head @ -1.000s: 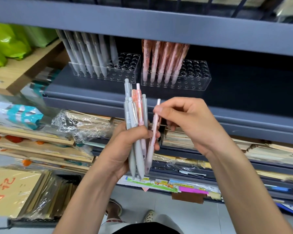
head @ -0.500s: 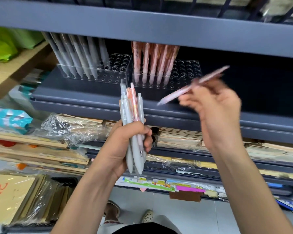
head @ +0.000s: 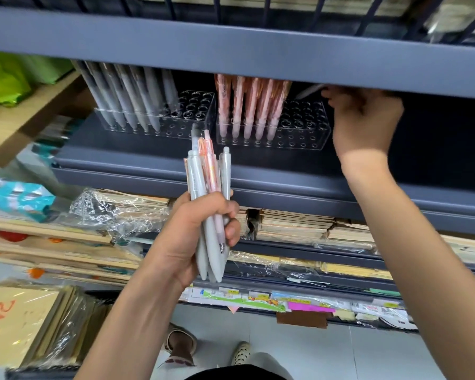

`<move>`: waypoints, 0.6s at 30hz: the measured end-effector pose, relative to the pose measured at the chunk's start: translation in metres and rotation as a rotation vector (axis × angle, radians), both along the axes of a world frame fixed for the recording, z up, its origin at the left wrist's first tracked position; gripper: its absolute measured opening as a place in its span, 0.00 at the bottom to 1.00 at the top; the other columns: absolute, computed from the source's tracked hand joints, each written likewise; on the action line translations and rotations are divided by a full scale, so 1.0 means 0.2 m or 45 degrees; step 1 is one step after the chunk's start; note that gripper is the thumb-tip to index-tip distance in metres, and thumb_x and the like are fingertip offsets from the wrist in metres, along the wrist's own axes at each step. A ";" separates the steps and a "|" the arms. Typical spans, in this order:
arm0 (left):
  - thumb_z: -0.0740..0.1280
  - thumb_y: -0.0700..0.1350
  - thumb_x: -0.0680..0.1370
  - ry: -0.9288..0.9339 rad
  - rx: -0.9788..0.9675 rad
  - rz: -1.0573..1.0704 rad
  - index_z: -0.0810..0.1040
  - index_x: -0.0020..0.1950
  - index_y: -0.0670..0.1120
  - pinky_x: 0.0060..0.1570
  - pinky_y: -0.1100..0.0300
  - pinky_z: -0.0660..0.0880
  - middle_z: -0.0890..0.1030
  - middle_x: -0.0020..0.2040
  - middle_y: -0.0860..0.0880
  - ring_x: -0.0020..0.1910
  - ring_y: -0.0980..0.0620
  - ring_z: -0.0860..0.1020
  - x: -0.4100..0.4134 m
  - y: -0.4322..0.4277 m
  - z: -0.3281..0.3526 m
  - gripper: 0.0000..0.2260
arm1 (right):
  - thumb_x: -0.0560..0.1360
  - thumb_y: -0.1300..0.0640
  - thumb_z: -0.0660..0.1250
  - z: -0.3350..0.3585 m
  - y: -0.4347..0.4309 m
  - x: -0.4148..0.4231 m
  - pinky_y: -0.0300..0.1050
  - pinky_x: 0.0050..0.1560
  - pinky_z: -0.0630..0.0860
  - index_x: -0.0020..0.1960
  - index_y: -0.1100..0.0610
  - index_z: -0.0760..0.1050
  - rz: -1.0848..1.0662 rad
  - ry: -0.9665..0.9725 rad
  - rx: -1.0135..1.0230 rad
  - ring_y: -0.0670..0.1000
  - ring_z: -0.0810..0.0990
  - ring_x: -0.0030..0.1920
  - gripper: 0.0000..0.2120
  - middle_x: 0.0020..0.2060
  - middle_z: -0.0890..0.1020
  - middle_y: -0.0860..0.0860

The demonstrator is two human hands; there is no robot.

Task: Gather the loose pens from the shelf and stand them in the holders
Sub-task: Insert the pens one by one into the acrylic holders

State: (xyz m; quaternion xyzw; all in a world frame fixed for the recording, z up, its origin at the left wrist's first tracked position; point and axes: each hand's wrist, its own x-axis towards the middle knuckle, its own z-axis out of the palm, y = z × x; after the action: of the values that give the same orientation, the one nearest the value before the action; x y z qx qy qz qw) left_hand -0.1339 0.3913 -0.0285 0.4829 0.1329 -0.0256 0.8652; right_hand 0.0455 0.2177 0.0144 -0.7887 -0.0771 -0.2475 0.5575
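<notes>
My left hand point(head: 195, 237) grips a bundle of grey and pink pens point(head: 210, 185), held upright in front of the shelf. My right hand point(head: 365, 119) is raised under the upper shelf lip and pinches a single pale pink pen point(head: 309, 91), its tip pointing left above the right clear holder point(head: 302, 133). That holder has a row of pink pens point(head: 252, 105) standing in its left half. The left clear holder point(head: 192, 111) carries grey pens point(head: 129, 97) on its left side.
The grey shelf point(head: 258, 165) bears both holders; the upper shelf lip point(head: 231, 50) hangs low over them. Below lie stacks of notebooks point(head: 294, 223) and plastic-wrapped paper point(head: 115, 207). Green bags point(head: 3, 78) sit far left. My feet point(head: 181, 344) stand on the tiled floor.
My right hand pulled one pink pen out of the bundle and carried it up and right to the right holder, under the shelf lip. My left hand keeps hold of the bundle.
</notes>
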 end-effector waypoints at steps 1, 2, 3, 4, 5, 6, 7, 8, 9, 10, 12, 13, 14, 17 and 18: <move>0.70 0.39 0.60 0.004 -0.007 0.010 0.69 0.47 0.41 0.26 0.60 0.69 0.72 0.32 0.46 0.25 0.50 0.68 0.00 0.01 0.00 0.19 | 0.67 0.52 0.62 0.01 0.01 0.02 0.57 0.58 0.76 0.39 0.54 0.81 0.028 -0.013 -0.049 0.58 0.83 0.50 0.11 0.43 0.85 0.57; 0.71 0.40 0.59 0.011 -0.017 0.017 0.68 0.48 0.41 0.26 0.60 0.69 0.71 0.32 0.46 0.25 0.50 0.68 -0.01 0.01 -0.01 0.20 | 0.68 0.52 0.62 0.02 0.03 0.03 0.56 0.61 0.74 0.40 0.53 0.81 0.074 -0.042 -0.072 0.58 0.82 0.53 0.10 0.46 0.85 0.57; 0.71 0.40 0.59 0.020 -0.026 0.021 0.68 0.49 0.41 0.26 0.60 0.69 0.71 0.33 0.46 0.25 0.50 0.68 -0.01 0.02 -0.01 0.21 | 0.69 0.52 0.62 0.03 0.04 0.05 0.54 0.65 0.71 0.43 0.51 0.80 0.094 -0.059 -0.116 0.57 0.80 0.57 0.09 0.50 0.84 0.56; 0.71 0.41 0.59 0.029 -0.030 0.021 0.68 0.49 0.41 0.26 0.60 0.69 0.71 0.33 0.46 0.25 0.50 0.67 -0.02 0.03 -0.01 0.22 | 0.71 0.51 0.61 0.04 0.05 0.07 0.50 0.69 0.67 0.46 0.52 0.80 0.078 -0.059 -0.211 0.56 0.78 0.61 0.11 0.54 0.83 0.55; 0.71 0.41 0.59 0.032 -0.026 0.019 0.68 0.47 0.41 0.26 0.60 0.69 0.71 0.32 0.46 0.25 0.50 0.67 -0.02 0.03 -0.01 0.21 | 0.74 0.50 0.61 0.05 0.06 0.09 0.44 0.71 0.62 0.52 0.55 0.81 0.053 -0.048 -0.341 0.54 0.75 0.65 0.14 0.57 0.82 0.53; 0.71 0.41 0.59 0.032 -0.015 0.012 0.69 0.46 0.41 0.27 0.60 0.69 0.71 0.32 0.46 0.25 0.50 0.67 -0.03 0.04 -0.01 0.19 | 0.76 0.50 0.60 0.06 0.07 0.10 0.38 0.70 0.59 0.56 0.56 0.80 0.053 -0.049 -0.437 0.52 0.73 0.66 0.15 0.59 0.81 0.52; 0.71 0.40 0.59 0.030 -0.004 0.006 0.70 0.44 0.40 0.27 0.60 0.69 0.72 0.32 0.46 0.25 0.50 0.68 -0.03 0.04 -0.01 0.18 | 0.78 0.51 0.60 0.06 0.08 0.11 0.34 0.67 0.58 0.58 0.57 0.79 0.087 -0.042 -0.508 0.52 0.72 0.67 0.15 0.60 0.80 0.51; 0.71 0.40 0.60 0.025 -0.002 -0.001 0.72 0.44 0.40 0.26 0.61 0.69 0.72 0.33 0.45 0.25 0.50 0.68 -0.04 0.05 -0.01 0.15 | 0.80 0.53 0.60 0.06 0.08 0.12 0.34 0.64 0.58 0.59 0.57 0.78 0.119 -0.042 -0.578 0.53 0.72 0.66 0.14 0.60 0.80 0.52; 0.71 0.39 0.60 0.017 -0.006 -0.006 0.75 0.43 0.40 0.26 0.61 0.69 0.73 0.33 0.45 0.25 0.49 0.68 -0.04 0.05 -0.01 0.13 | 0.81 0.54 0.59 0.07 0.09 0.12 0.34 0.62 0.58 0.60 0.57 0.78 0.139 -0.040 -0.661 0.53 0.72 0.66 0.13 0.60 0.80 0.53; 0.71 0.39 0.60 0.006 -0.013 -0.011 0.77 0.43 0.40 0.26 0.61 0.69 0.74 0.33 0.44 0.25 0.49 0.69 -0.04 0.05 -0.01 0.12 | 0.81 0.55 0.58 0.07 0.10 0.12 0.34 0.60 0.58 0.60 0.58 0.77 0.153 -0.029 -0.721 0.54 0.72 0.65 0.13 0.61 0.79 0.55; 0.71 0.40 0.60 -0.013 -0.010 -0.021 0.79 0.43 0.40 0.26 0.60 0.69 0.75 0.34 0.43 0.24 0.49 0.69 -0.04 0.05 0.00 0.13 | 0.82 0.55 0.58 0.09 0.11 0.12 0.34 0.57 0.58 0.63 0.58 0.75 0.177 0.016 -0.779 0.55 0.70 0.65 0.14 0.64 0.77 0.56; 0.71 0.41 0.60 -0.017 -0.002 -0.022 0.78 0.44 0.40 0.26 0.60 0.69 0.76 0.35 0.43 0.24 0.49 0.69 -0.04 0.05 0.00 0.15 | 0.82 0.54 0.58 0.09 0.12 0.12 0.34 0.56 0.58 0.65 0.58 0.74 0.187 0.056 -0.795 0.55 0.70 0.66 0.15 0.65 0.76 0.56; 0.71 0.41 0.60 -0.018 0.008 -0.023 0.78 0.45 0.39 0.26 0.60 0.69 0.76 0.35 0.43 0.24 0.49 0.70 -0.04 0.05 0.00 0.16 | 0.82 0.53 0.57 0.10 0.12 0.13 0.35 0.54 0.59 0.66 0.57 0.73 0.194 0.103 -0.810 0.56 0.70 0.66 0.16 0.66 0.75 0.56; 0.71 0.41 0.60 -0.008 0.028 -0.021 0.77 0.46 0.39 0.27 0.60 0.70 0.76 0.35 0.43 0.25 0.49 0.70 -0.05 0.04 0.00 0.16 | 0.83 0.49 0.55 0.12 0.14 0.13 0.40 0.56 0.62 0.68 0.55 0.70 0.197 0.224 -0.917 0.58 0.71 0.65 0.18 0.67 0.73 0.56; 0.71 0.42 0.60 -0.003 0.029 -0.019 0.78 0.46 0.40 0.27 0.60 0.70 0.76 0.35 0.44 0.25 0.49 0.70 -0.05 0.04 0.00 0.16 | 0.83 0.48 0.54 0.13 0.15 0.13 0.43 0.57 0.64 0.68 0.55 0.70 0.196 0.257 -0.961 0.58 0.71 0.65 0.19 0.67 0.73 0.57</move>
State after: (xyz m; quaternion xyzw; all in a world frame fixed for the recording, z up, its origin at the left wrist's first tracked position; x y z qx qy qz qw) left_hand -0.1438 0.3994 -0.0294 0.4938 0.1284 -0.0301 0.8595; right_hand 0.0712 0.2478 0.0399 -0.9504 -0.1663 -0.0805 0.2502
